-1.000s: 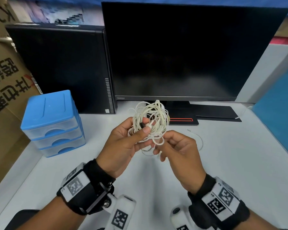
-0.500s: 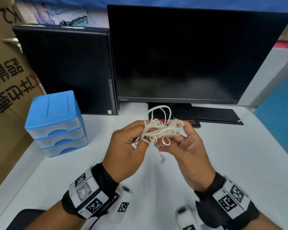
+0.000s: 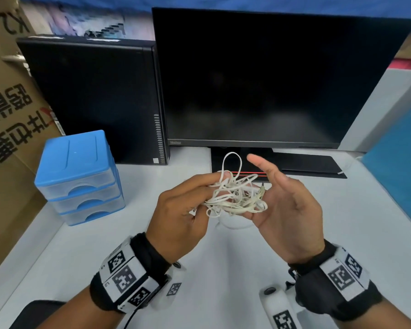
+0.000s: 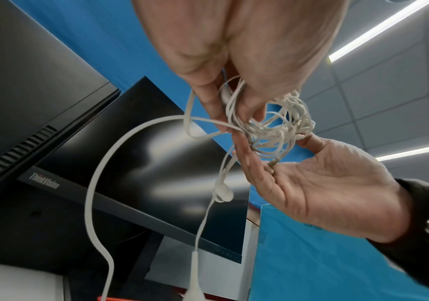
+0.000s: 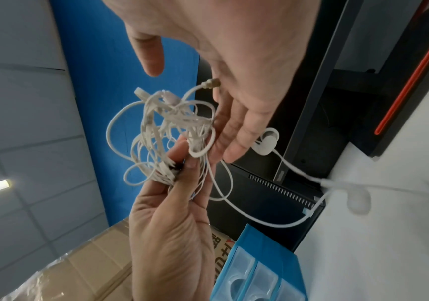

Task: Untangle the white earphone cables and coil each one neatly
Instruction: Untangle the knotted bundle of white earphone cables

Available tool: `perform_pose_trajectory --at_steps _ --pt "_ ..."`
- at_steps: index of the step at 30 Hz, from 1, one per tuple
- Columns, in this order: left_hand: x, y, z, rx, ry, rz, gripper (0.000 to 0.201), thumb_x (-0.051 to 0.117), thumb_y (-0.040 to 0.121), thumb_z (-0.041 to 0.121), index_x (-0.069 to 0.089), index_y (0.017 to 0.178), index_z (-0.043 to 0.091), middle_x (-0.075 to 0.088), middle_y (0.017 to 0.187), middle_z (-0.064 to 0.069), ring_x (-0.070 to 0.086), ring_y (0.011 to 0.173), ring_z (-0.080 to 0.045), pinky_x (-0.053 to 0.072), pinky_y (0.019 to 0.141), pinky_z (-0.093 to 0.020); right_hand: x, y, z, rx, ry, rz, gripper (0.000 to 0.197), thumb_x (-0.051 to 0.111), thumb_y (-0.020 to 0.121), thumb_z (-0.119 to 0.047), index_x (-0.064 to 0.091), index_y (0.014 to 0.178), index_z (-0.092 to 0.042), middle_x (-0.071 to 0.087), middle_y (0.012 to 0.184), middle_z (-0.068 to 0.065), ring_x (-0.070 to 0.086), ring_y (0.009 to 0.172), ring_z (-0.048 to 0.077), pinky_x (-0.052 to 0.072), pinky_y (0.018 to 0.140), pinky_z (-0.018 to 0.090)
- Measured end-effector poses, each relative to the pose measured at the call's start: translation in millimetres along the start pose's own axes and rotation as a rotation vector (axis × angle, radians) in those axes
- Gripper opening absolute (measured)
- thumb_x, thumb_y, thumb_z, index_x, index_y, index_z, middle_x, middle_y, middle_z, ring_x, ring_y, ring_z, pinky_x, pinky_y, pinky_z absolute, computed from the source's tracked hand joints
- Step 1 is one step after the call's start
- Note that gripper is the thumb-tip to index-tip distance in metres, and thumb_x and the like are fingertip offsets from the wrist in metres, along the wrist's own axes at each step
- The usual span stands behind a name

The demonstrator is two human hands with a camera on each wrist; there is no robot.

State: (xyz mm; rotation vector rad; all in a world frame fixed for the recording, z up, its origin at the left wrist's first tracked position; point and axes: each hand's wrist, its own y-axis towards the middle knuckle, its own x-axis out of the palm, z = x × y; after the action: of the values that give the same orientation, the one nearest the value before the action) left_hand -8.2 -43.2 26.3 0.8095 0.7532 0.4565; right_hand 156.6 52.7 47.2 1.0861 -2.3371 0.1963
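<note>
The white earphone cables (image 3: 235, 195) form one tangled bundle held above the desk, with a loop sticking up. My left hand (image 3: 199, 198) pinches the bundle's left side between thumb and fingers. My right hand (image 3: 280, 198) is open, thumb raised, its straight fingers resting against the bundle's right side. In the left wrist view the tangle (image 4: 277, 126) hangs from my left fingers (image 4: 233, 97), and an earbud (image 4: 223, 193) and a long loop dangle below. The right wrist view shows the jack plug (image 5: 209, 83) near my right palm (image 5: 246, 71) and two earbuds (image 5: 266, 142) hanging low.
A dark monitor (image 3: 271, 79) stands straight ahead on its base (image 3: 306, 165), with a black computer case (image 3: 93, 98) to its left. A blue drawer box (image 3: 78, 174) sits at the left beside cardboard boxes (image 3: 7, 115). The white desk (image 3: 223, 269) lies below my hands.
My right hand has let go of the tangle and opened, its thumb lifting away. My left hand keeps its pinch, and the bundle has spread a little to the right.
</note>
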Motion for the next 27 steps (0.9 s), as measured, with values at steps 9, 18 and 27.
perform_pose_trajectory --at_steps 9,18,27 --pt "-2.9 -0.4 -9.2 -0.033 -0.001 -0.144 0.039 0.054 0.079 -0.017 0.071 0.109 0.001 0.069 0.118 0.0 0.067 0.102 -0.016 0.055 0.083 -0.033 4.8 0.8 0.7 -0.211 -0.589 0.058 0.023 0.066 0.085 -0.008 0.074 0.107 -0.009 0.077 0.095 0.009 0.073 0.09 0.024 0.057 0.08 0.03" --pt "-16.8 -0.1 -28.9 -0.257 0.114 -0.489 0.02 0.052 0.082 0.004 0.07 0.089 0.011 0.068 0.094 0.007 0.064 0.085 -0.012 0.052 0.077 -0.035 -37.1 14.8 -31.9 -0.46 -1.198 0.473 0.015 0.066 0.09 -0.017 0.072 0.084 -0.029 0.069 0.084 0.004 0.061 0.075 0.006 0.046 0.072 0.013" --pt "-15.1 1.2 -38.6 -0.798 -0.301 -0.419 0.024 0.055 0.095 -0.002 0.076 0.088 0.008 0.072 0.077 0.009 0.067 0.077 -0.004 0.049 0.069 -0.016 -58.3 23.6 -35.1 -0.302 -1.012 0.572 0.036 0.067 0.09 -0.022 0.049 0.065 -0.003 0.046 0.056 0.017 0.042 0.05 0.009 0.042 0.053 0.013"
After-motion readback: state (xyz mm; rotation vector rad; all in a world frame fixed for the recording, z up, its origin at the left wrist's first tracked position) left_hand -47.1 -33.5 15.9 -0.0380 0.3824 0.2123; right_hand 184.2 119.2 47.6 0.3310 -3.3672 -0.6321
